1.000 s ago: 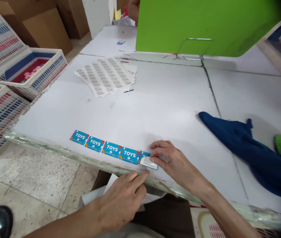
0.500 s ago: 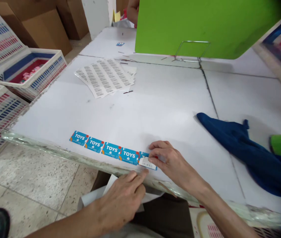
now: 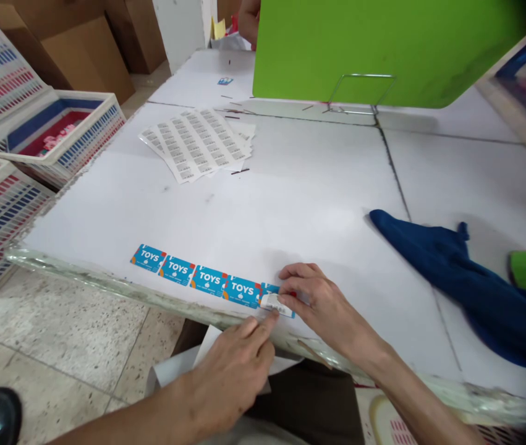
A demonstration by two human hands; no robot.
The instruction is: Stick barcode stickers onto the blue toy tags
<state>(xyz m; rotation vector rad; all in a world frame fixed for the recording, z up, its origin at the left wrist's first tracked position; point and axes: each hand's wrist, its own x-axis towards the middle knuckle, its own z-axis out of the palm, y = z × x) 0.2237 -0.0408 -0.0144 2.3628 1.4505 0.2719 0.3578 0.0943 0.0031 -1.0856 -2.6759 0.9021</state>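
A row of blue "TOYS" cards lies along the near edge of the white table. My right hand rests on the rightmost card, fingers curled, pinching a small white label down onto it. My left hand sits just below the table edge, its index fingertip touching the label's lower edge; the other fingers are loosely curled and hold nothing.
Sheets of barcode labels lie at the far left of the table. A blue cloth sprawls at the right. A green panel on a wire stand stands at the back. Plastic crates are stacked on the left. Another person's arm shows behind.
My left index fingertip has crept up to touch the white label. The right hand stays on the last card, and the label now lies a little flatter.
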